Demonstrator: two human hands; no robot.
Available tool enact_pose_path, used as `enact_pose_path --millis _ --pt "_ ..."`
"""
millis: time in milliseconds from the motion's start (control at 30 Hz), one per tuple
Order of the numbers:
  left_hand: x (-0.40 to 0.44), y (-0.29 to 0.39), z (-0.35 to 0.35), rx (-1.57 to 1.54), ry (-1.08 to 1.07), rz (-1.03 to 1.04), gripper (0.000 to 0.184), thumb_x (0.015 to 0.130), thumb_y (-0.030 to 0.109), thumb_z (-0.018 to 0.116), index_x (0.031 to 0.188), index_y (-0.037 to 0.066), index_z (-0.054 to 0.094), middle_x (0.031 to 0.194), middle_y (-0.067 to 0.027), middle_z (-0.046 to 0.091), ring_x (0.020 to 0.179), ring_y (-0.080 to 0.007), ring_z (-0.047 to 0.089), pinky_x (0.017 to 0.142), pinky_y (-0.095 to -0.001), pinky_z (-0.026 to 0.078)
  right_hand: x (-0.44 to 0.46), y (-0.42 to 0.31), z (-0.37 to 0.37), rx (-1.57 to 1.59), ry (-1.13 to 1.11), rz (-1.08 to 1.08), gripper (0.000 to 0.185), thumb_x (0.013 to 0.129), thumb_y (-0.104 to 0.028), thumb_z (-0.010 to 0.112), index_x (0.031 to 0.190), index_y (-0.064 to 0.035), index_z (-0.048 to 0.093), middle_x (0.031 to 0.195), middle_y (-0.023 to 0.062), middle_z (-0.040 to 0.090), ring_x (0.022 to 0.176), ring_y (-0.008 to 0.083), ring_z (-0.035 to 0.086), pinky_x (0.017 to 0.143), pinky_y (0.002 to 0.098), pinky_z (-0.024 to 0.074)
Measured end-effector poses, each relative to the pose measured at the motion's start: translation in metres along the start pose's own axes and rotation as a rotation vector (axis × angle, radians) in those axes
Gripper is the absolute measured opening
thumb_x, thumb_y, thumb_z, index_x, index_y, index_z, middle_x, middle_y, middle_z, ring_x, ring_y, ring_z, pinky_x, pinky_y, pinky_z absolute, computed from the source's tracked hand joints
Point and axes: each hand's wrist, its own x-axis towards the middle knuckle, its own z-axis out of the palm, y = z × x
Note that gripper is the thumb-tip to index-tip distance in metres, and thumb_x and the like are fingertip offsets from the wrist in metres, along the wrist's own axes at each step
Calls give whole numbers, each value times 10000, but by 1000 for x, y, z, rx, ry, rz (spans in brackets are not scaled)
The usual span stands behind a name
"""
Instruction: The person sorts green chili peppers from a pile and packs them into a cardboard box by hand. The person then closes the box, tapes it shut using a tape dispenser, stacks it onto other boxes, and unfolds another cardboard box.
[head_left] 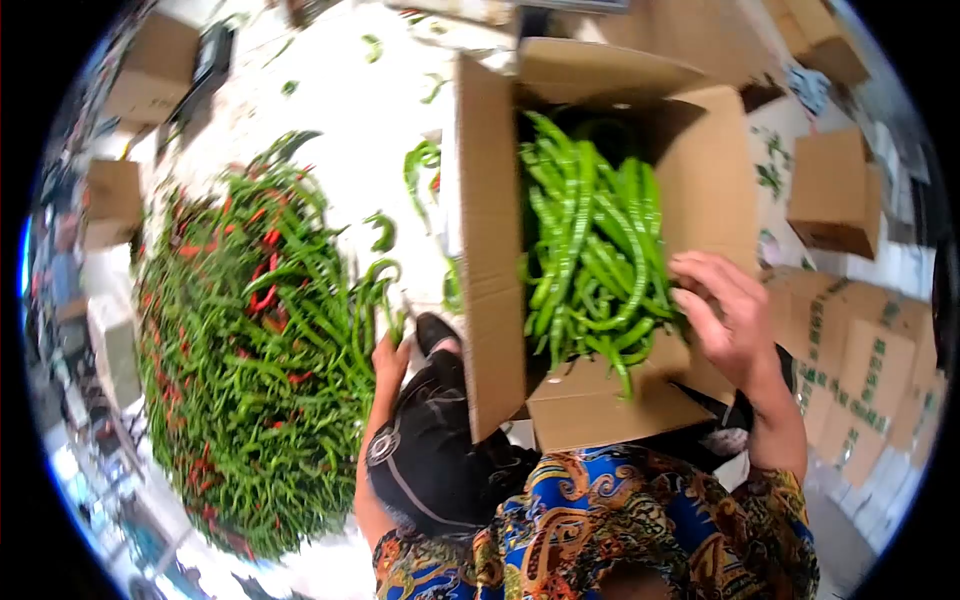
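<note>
An open cardboard box [492, 250] stands in front of me with its flaps spread, holding many long green peppers [595, 240]. At the box's right side is my right hand [722, 308], its fingers bent and apart beside the peppers, with nothing visible between them. To the left lies a large heap of green and red peppers [250, 370]. My left hand [391, 355] is at the right edge of this heap, closed around the lower end of some green peppers [378, 290].
Loose green peppers [380, 232] lie on the pale floor between heap and box. Stacked printed cartons [860, 350] stand at the right, below another open box [832, 190]. More cartons [150, 70] are at the upper left. My shoe [436, 332] is beside the heap.
</note>
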Motion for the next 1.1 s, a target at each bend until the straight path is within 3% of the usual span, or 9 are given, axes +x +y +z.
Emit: enact_pose_path --millis 100,167,267,433,567,700,933,1000,1100 --pt "1 -25 1 449 206 194 445 817 263 724 1158 0 611 978 -217 674 904 -330 667 776 -416 521 5 6 -3 -115 48 -84 249 820 -21 661 1058 35 613 1029 192 648 920 362 640 786 385 527" --pt "18 -17 -17 -23 215 208 450 839 200 709 1222 -1 587 1031 -204 670 902 -297 665 801 -387 522 8 10 -6 -98 -13 -101 279 851 -40 637 1108 50 577 1006 219 625 888 401 615 760 420 507" --pt "-5 150 -86 -646 -24 190 312 944 49 567 1224 -86 550 996 -129 653 834 -131 618 716 -235 508 10 21 2 -84 -90 -90 330 875 -84 630 1146 69 518 967 263 610 849 440 594 725 471 482" --pt "-85 358 -137 -426 33 563 304 947 102 580 1227 -18 584 961 -94 673 794 -128 639 686 -234 504 10 28 17 166 -412 117 633 871 -244 676 1310 64 340 839 279 602 832 445 607 713 513 457" --pt "-97 407 -124 -14 -159 1025 301 869 -25 609 1167 6 606 924 -97 657 764 -138 624 688 -264 498 7 29 22 -277 -307 -24 534 842 -117 647 1297 4 396 975 194 578 873 378 587 746 470 485" --pt "-110 405 -108 298 -177 946 245 832 7 637 1075 15 619 827 -170 581 735 -371 607 654 -424 501 -6 36 20 -312 -251 -130 461 823 -68 613 1245 18 447 1004 167 570 930 353 565 796 463 472" --pt "-86 394 -71 379 -195 978 462 872 -7 551 1323 10 450 992 -289 598 883 -468 583 760 -485 480 -18 15 30 -695 -311 -489 439 754 -117 613 1188 -79 562 1170 109 510 1065 258 498 867 369 417" --pt "-57 396 -48 335 -219 965 485 863 7 564 1330 -14 436 984 -305 604 868 -472 589 745 -498 470 -34 12 38 -752 -318 -626 324 814 -185 560 1116 -73 594 1174 84 517 1142 248 459 1028 461 342" --pt "-49 432 -20 413 -307 724 555 841 28 590 1353 -56 393 958 -324 616 840 -481 598 744 -512 471 -48 35 57 -520 -420 -768 192 770 -162 571 947 -89 594 962 45 528 973 201 528 859 389 419"
